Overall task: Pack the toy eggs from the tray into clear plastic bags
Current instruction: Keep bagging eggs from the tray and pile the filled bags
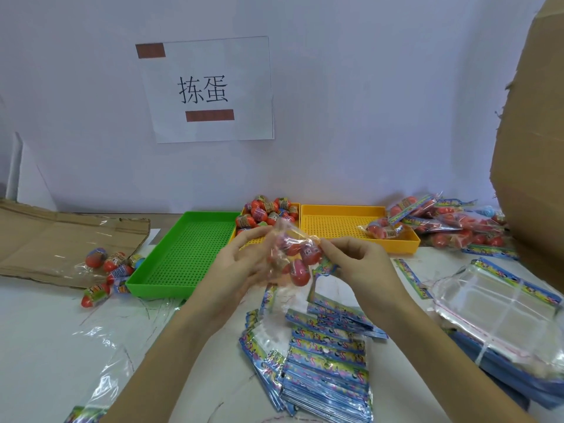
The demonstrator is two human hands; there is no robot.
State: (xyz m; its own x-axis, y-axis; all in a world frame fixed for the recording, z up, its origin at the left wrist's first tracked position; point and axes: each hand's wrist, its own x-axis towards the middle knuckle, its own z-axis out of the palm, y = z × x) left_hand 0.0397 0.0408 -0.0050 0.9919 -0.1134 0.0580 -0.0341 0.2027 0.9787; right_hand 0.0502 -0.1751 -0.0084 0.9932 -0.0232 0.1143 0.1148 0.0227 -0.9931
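A clear bag (291,257) w/ several toy eggs inside is held up betw. both hands, just in front of the yellow tray (244,230) that holds the loose egg pile (268,210). The left hand (244,264) is curled round the bag's left side, fingers cupped under the egg bulge; the right hand (357,264) pinches the bag's printed header strip (326,265) at its right edge, thumb and forefinger closed on it. The key relation: the bag's mouth and header lie toward the right hand, the egg weight toward the left, so the long axis runs roughly left-right, sagging a bit downward in the middle. Sealing or folding the header would prob. be done by the right hand, being nearer the open end, while the left steadies the load. Materials: the film is thin, glossy, crinkled, likely slippery; the eggs are hard, smooth, red-orange w/ printed wraps, rounded, so apt to roll inside the bag. Below the grip a fanned stack of empty bags (323,355) w/ blue-green headers lies flat on the table (45,346). To the right of the grip are a second yellow tray (341,227) w/ one filled pack, and beyond it a heap of finished packs (451,224). To the left is a green perforated tray (189,254), then a few stray eggs (110,267) on cardboard.
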